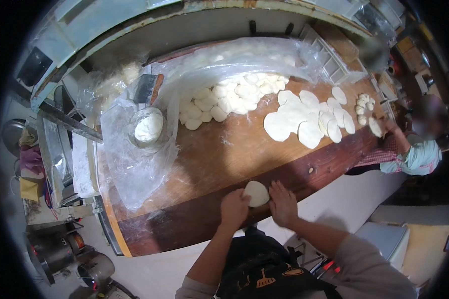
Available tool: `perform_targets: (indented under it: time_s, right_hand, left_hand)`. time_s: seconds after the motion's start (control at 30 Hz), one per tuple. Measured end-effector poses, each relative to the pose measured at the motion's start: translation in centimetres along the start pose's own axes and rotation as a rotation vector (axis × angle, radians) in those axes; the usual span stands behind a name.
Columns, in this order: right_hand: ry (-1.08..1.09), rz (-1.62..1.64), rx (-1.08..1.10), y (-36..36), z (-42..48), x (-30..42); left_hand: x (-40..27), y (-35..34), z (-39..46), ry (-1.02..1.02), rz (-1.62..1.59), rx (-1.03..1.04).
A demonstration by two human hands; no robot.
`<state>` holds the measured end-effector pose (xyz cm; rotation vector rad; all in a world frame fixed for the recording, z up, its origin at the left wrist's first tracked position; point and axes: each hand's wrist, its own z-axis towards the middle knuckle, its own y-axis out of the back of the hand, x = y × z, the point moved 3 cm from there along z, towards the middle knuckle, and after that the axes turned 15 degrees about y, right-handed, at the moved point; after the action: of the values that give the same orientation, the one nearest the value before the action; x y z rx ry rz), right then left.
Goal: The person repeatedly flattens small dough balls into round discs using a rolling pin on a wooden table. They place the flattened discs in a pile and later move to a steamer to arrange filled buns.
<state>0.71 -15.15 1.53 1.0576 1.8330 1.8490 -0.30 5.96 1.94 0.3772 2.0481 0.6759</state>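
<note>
A flat round of dough (257, 195) lies at the dark wooden front edge of the worktable (209, 160), between my two hands. My left hand (235, 210) grips its left rim, with the thumb over the dough. Just right of the round, my right hand (283, 205) is stretched out with extended fingers and nothing visible in it; whether it touches the dough's rim is unclear. Thin rolled dough rounds (308, 116) overlap farther back to the right. Behind them to the left, many smaller dough pieces (228, 97) are heaped partly under clear plastic sheeting (239, 63).
A bowl of flour (148, 127) stands on plastic at the left, with a wooden-handled dough scraper (149, 89) behind it. At the table's right end, a co-worker's hand (389, 126) is by a dough piece (376, 127) and small dough balls (363, 105). Metal pots (56, 250) sit lower left.
</note>
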Motion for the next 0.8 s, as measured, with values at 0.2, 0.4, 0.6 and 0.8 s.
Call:
perform_targets:
  time_s: [0.2, 0.4, 0.6, 0.8]
  right_hand:
    - [-0.123, 0.093, -0.409, 2.3, 12.2, -4.7]
    - [-0.027, 0.032, -0.129, 0.6, 0.9, 1.6]
    - [-0.068, -0.025, -0.409, 2.8, 11.9, -1.4]
    - [-0.084, 0.063, -0.302, 1.1, 5.3, 1.9]
  left_hand:
    - [-4.0, -2.1, 4.0, -0.202, 0.195, -0.03]
    - [0.3, 1.6, 0.0, 0.056, -0.153, -0.026]
    - [-2.2, -0.9, 2.3, -0.225, 0.12, -0.147]
    - [1.5, 2.0, 2.8, 0.052, -0.198, -0.097]
